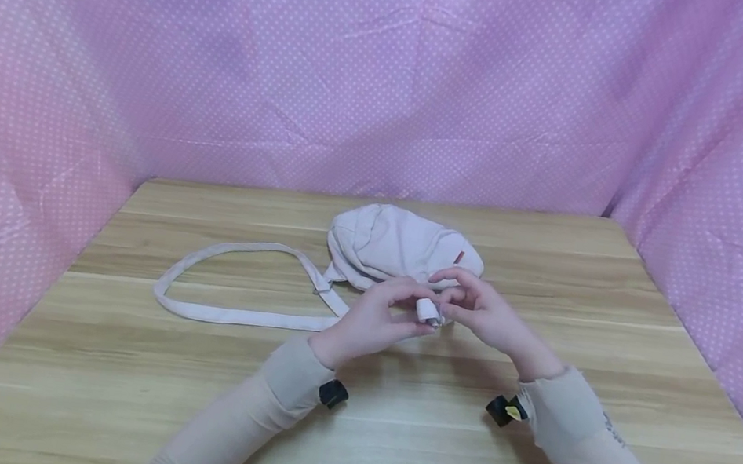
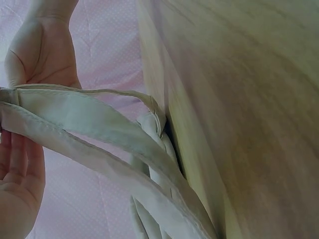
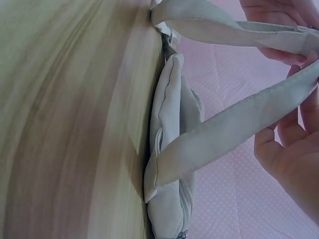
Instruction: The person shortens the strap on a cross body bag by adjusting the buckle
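A pale cream fabric shoulder bag [image 1: 398,244] with a small brown tag lies towards the back of the table. My left hand [image 1: 377,316] pinches a raised part of its strap [image 1: 427,309] just in front of the bag. Facing it, my right hand [image 1: 485,311] holds the same bit of strap with curled fingers, its index finger lifted. In the left wrist view, two lengths of strap [image 2: 94,112] run up from the bag and meet at a band between the hands. Seen from the right wrist, the strap [image 3: 234,124] rises in a slant past my right fingers [image 3: 291,132].
The rest of the strap [image 1: 245,317] lies in a wide loop left of the bag on the wooden table [image 1: 178,387]. Pink dotted cloth [image 1: 391,92] hangs behind and at both sides. Small black cameras [image 1: 333,393] sit at both wrists.
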Demonstrator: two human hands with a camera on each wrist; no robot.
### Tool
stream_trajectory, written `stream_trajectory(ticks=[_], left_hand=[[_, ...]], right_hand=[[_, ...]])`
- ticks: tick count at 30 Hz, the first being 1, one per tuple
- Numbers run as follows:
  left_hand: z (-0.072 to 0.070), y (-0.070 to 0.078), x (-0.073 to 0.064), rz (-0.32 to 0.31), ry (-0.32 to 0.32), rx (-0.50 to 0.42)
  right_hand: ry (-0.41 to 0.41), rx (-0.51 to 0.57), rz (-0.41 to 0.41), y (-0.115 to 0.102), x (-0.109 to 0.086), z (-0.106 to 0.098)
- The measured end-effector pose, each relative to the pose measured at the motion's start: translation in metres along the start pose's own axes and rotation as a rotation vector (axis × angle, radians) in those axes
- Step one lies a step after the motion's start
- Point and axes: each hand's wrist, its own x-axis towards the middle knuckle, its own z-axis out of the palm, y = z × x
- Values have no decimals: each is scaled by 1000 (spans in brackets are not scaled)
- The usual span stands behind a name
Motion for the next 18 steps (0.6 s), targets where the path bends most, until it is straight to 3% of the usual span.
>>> stream_trajectory(ticks=[10, 18], left_hand=[[-2, -5, -5, 27, 26, -10], [-3, -5, -4, 2, 24, -35]], right_hand=[[-9, -80, 114, 4, -5, -9], [94, -108, 115, 6, -7, -12]])
